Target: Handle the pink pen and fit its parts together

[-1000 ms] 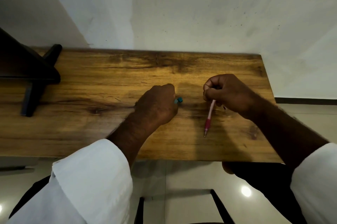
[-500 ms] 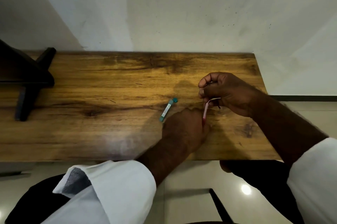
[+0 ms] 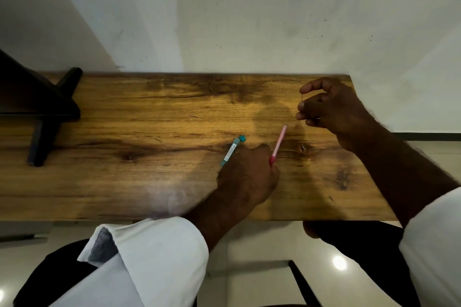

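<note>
My left hand point(image 3: 247, 179) rests on the wooden table point(image 3: 124, 182) and grips the red lower end of a pink mechanical pencil point(image 3: 279, 142), whose thin end points away from me. A teal lead tube point(image 3: 232, 152) with a white label lies on the wood, touching the left side of that hand. My right hand point(image 3: 331, 109) hovers near the table's far right corner, its fingers curled. Between thumb and fingertips it pinches a very thin dark stick point(image 3: 302, 98), like a pencil lead.
A black stand point(image 3: 37, 107) with splayed feet occupies the table's left end. A few thin dark slivers point(image 3: 193, 116) and a small dark bit point(image 3: 302, 148) lie on the wood. A white wall runs behind the table. The table's right edge is just beyond my right hand.
My left hand left the teal tube on the table and took the pink pencil by its red end. My right hand let the pencil go and moved back and right with the thin stick.
</note>
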